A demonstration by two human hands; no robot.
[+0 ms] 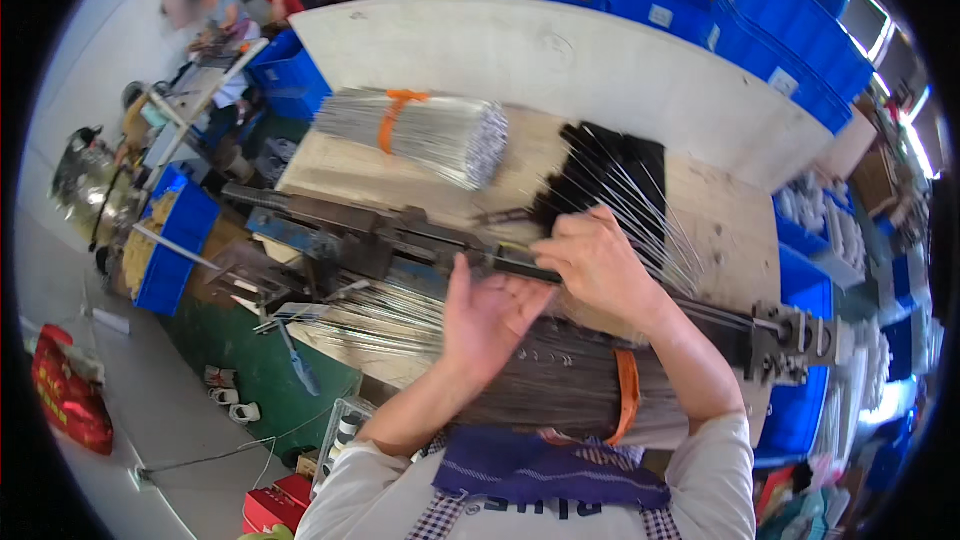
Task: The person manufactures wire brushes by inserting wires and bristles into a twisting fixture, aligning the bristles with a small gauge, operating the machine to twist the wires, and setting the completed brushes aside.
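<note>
Thin metal rods [640,205] with black-sleeved ends fan out over the wooden counter [720,210], pinched in the curled fingers of the right hand [597,265]. Beside it the left hand [487,315] is spread flat and open against a dark machine bar [400,240], holding nothing. Its fingertips are hard to make out. Blue crates [780,40] with small white labels line the far right.
</note>
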